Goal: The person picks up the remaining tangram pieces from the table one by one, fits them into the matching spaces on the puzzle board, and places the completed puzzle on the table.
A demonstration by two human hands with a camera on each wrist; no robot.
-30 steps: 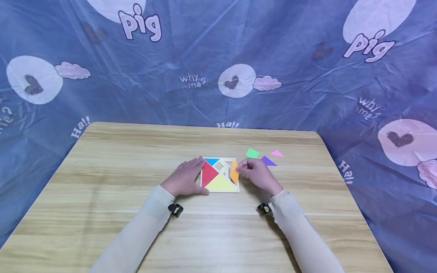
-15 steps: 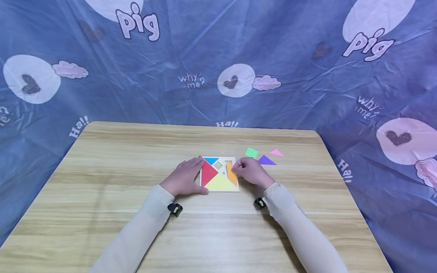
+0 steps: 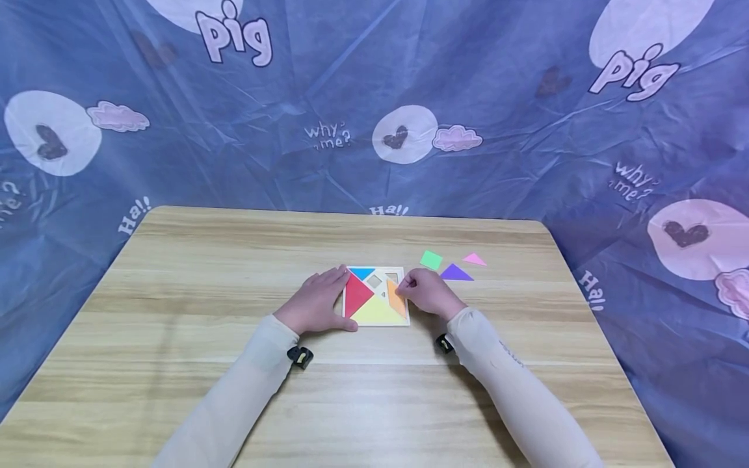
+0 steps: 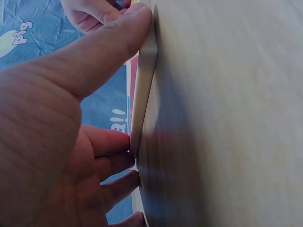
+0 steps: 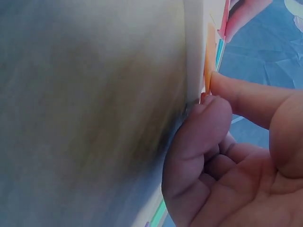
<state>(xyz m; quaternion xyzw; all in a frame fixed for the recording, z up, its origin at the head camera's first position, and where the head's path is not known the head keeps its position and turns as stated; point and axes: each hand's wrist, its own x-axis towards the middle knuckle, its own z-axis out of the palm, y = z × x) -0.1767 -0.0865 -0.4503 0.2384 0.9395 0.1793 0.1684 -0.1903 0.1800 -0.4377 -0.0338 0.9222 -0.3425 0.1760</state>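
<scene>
A tangram board [image 3: 380, 323] with a pale frame lies on the table. It bears a red triangle [image 3: 357, 296], a yellow triangle [image 3: 377, 314] and a blue triangle [image 3: 361, 273]. My left hand [image 3: 316, 300] holds the board's left side, thumb at the near edge and fingertips along the left edge. My right hand [image 3: 432, 292] pinches an orange parallelogram [image 3: 395, 300] at the board's right side. In the right wrist view the thumb lies on the orange parallelogram [image 5: 210, 52]; fingertips hide its lower end. Bare slots show near the board's top right.
Right of the board lie a green square [image 3: 431, 260], a purple triangle [image 3: 456, 272] and a pink triangle [image 3: 474, 259]. They rest on the wooden table [image 3: 234, 247], close beyond my right hand. A blue printed cloth [image 3: 328, 78] hangs behind the table.
My right hand has moved slightly left, and the orange parallelogram has gone from tilted up to nearly flat on the board, then shifted slightly. My left hand stays on the board.
</scene>
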